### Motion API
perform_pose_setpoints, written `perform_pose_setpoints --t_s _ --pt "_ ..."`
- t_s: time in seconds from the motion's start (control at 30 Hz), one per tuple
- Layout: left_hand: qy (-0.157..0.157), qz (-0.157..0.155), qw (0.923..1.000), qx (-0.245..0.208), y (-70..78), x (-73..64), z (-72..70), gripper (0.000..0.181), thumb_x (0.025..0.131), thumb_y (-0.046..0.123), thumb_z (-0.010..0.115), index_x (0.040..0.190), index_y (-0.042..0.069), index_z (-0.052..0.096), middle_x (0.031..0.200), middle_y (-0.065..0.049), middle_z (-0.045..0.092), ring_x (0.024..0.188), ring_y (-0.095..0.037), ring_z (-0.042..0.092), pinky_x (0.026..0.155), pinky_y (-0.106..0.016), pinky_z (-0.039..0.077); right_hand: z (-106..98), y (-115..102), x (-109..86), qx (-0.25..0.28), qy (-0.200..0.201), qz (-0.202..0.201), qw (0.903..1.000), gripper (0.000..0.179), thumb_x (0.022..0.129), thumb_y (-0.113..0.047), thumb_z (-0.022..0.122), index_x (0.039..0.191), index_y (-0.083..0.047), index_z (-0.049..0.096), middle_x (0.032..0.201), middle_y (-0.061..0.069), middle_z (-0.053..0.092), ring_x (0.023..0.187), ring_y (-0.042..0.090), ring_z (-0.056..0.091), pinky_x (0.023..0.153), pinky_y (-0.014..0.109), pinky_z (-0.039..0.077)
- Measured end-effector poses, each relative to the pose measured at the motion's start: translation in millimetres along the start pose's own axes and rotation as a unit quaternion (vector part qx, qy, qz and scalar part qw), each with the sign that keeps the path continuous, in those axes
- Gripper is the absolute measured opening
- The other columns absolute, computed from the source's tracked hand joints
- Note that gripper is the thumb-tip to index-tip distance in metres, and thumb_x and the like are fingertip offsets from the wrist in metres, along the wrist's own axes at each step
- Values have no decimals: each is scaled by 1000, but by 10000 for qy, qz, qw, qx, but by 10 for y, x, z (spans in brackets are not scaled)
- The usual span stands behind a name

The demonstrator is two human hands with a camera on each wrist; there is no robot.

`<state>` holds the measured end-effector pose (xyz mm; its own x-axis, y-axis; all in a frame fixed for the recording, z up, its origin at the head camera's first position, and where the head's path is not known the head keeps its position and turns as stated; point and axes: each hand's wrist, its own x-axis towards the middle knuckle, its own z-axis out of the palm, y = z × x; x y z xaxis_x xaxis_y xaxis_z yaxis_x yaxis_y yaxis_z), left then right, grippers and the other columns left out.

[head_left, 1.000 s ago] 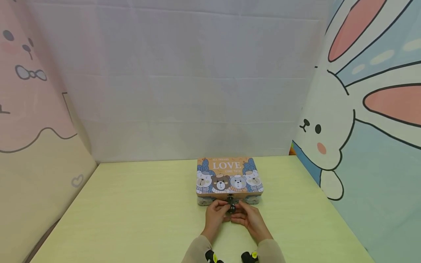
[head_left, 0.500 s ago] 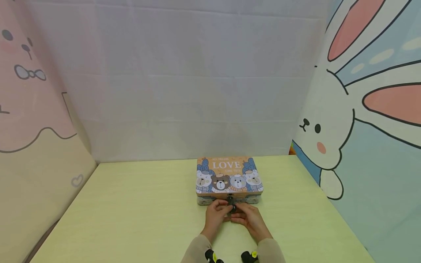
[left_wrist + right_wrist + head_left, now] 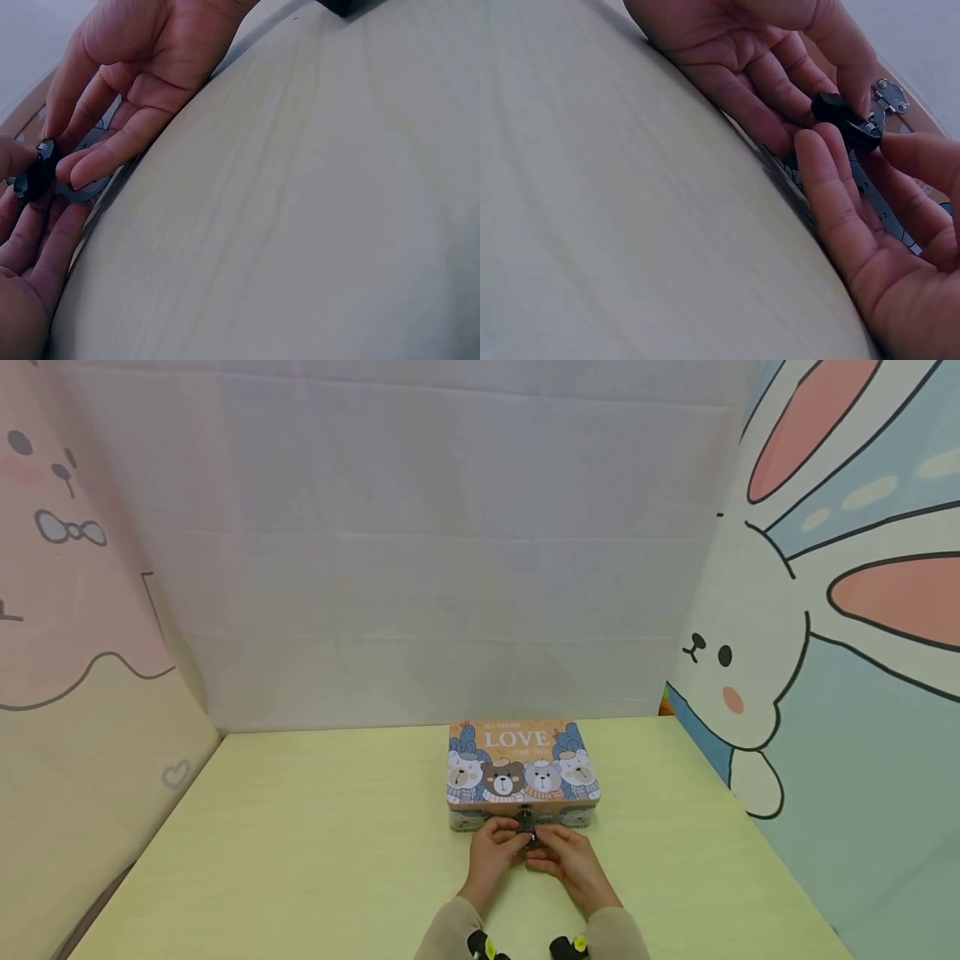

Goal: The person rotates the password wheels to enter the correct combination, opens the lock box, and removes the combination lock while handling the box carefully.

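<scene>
A small black padlock [image 3: 847,121] hangs at the metal clasp [image 3: 889,97] on the front of a closed tin box [image 3: 523,762], its lid printed with bears and the word LOVE. My left hand [image 3: 491,857] pinches the padlock between thumb and fingers, the thumb pressing on its face. From the other side, my right hand [image 3: 566,860] holds the padlock's end with its fingertips, its lower fingers loosely bent beneath. In the left wrist view the padlock [image 3: 37,171] sits between both hands' fingertips, partly covered by them.
The box stands on a pale yellow-green table [image 3: 322,827], near its back edge. A white cloth [image 3: 435,543] hangs behind, with printed cartoon panels on the left and right. Black wrist cameras [image 3: 567,947] sit by both sleeves.
Fingertips of both hands shift slightly on the padlock, and its visible part looks a little different. The box stays in place.
</scene>
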<state>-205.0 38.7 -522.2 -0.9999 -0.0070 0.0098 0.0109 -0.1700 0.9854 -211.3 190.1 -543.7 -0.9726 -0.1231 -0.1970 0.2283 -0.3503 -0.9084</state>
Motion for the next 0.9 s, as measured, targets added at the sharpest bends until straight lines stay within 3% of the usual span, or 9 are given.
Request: perform_pose_setpoints --t_s 0.17,0.3,0.63,0.9 --pt "-1 97 9999 65 66 -47 -5 18 81 -10 69 95 -14 59 79 -16 69 68 -15 63 60 -34 61 0 10 7 -45 -35 -25 10000 15 100 -2 54 105 0 68 90 8 67 74 17 69 75 33 61" --pt "44 -37 10000 -1 72 -44 -8 16 83 -7 68 95 -15 61 82 -18 71 67 -15 64 61 -33 60 -2 6 11 -82 -10 -5 10000 16 100 -2 54 108 3 67 91 8 67 74 17 69 75 34 61" --pt "-83 -208 9996 -181 -269 115 -82 20 86 -5 66 104 -14 65 93 -16 71 74 -16 67 65 -34 61 -1 -10 0 -158 79 -27 9998 20 101 -3 54 114 8 64 96 10 66 76 17 69 77 34 61" --pt "-123 -162 9995 -229 -298 115 -106 23 83 -7 70 104 -15 66 94 -16 72 79 -17 68 65 -31 61 9 -4 0 -168 106 -21 9998 19 101 -2 53 113 8 64 95 10 66 75 17 69 76 34 61"
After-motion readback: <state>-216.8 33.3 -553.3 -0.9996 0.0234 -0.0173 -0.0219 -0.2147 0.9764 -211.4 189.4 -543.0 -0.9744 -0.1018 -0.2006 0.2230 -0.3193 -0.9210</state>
